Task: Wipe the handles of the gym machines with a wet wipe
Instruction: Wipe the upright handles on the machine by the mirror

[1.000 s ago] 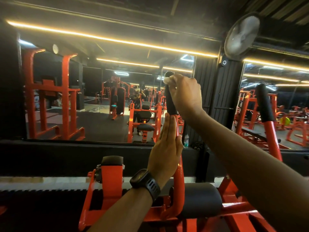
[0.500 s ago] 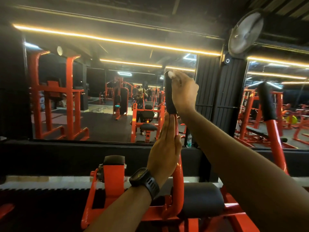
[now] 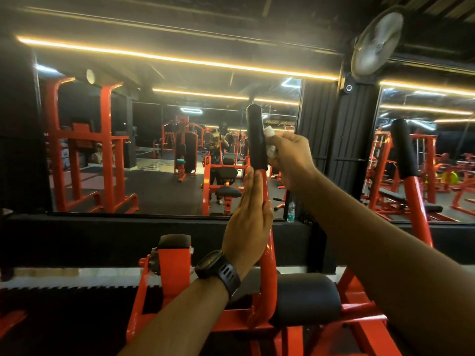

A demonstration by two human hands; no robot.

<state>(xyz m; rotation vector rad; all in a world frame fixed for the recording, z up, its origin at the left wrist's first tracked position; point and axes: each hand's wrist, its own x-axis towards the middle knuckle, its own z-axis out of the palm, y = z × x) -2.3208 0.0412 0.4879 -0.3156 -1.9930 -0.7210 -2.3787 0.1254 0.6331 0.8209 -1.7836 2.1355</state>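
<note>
An upright black foam handle (image 3: 256, 136) tops the orange lever bar (image 3: 270, 253) of the machine in front of me. My right hand (image 3: 293, 160) grips a crumpled white wet wipe (image 3: 270, 140) and holds it against the right side of that handle, near its lower half. My left hand (image 3: 248, 222), fingers straight, presses flat against the orange bar just below the foam. A black watch sits on my left wrist. A second black handle (image 3: 403, 147) on its own orange bar stands untouched to the right.
The machine's black pad (image 3: 305, 299) and orange frame (image 3: 174, 263) lie below my arms. A wall mirror (image 3: 159, 155) ahead reflects orange gym machines and a person. A wall fan (image 3: 377, 39) hangs upper right; a water bottle (image 3: 291, 211) stands on the ledge.
My right hand has slid with the wipe from the top of the black handle down its right side. My left hand has stayed pressed on the orange bar.
</note>
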